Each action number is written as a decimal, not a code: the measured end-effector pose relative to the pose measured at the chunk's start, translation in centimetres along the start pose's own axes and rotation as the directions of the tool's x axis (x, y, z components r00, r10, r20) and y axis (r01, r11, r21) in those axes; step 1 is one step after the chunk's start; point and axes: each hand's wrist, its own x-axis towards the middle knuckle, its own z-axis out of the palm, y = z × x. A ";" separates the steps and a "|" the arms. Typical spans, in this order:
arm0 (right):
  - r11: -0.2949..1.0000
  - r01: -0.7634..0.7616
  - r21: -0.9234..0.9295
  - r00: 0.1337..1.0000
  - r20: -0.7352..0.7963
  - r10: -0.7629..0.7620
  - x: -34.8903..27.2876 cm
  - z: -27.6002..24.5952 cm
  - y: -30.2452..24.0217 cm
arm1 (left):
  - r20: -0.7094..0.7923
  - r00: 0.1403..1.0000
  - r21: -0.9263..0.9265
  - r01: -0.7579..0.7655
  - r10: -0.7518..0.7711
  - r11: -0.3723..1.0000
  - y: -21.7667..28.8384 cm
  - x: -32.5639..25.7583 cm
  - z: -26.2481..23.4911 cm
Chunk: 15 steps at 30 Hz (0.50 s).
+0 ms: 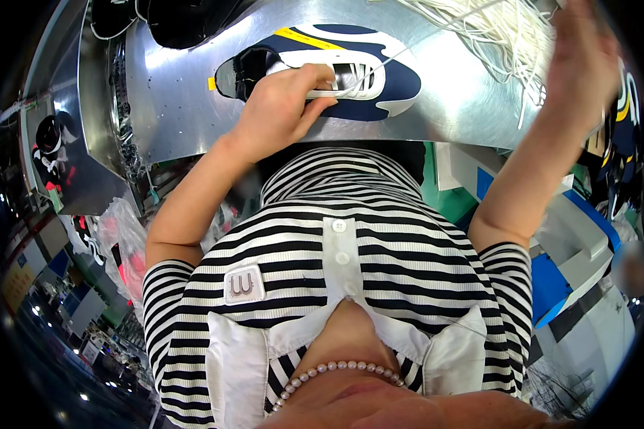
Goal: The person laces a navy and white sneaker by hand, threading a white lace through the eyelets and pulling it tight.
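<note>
A navy and white sneaker upper (401, 80) with a yellow stripe lies on its side across the metal table, toe pointing right. My left hand (283, 107) is closed on it, thumb and forefinger pinching the white eyelet edge at the opening. A white shoelace (436, 32) is threaded through some of the eyelets. From there it runs taut up to the right and leaves at the top edge. My right hand (583, 68) is raised at the far right, smeared by motion. Its fingertips reach the top edge by the lace's line, and the lace seems to be in them.
A pile of loose white laces (504, 46) lies at the back right of the metal table (172, 93). Black shoe parts (186, 21) sit at the back left. More navy uppers (622, 136) hang at the right, above a grey and blue box (576, 243).
</note>
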 end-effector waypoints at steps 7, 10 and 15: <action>0.795 -0.603 -0.065 0.665 0.511 0.545 -12.2 4.8 5.7 | 0.060 0.844 -0.199 0.534 -0.534 0.822 0.9 1.3 -1.3; 0.848 -0.521 -0.100 0.743 0.437 0.508 -11.8 6.8 6.3 | -0.120 0.887 -0.052 0.443 -0.446 0.895 0.0 1.2 0.1; 0.922 -0.301 -0.244 0.829 0.411 0.379 -12.2 7.5 6.2 | -0.191 0.817 0.052 0.562 -0.544 0.826 0.9 1.3 0.5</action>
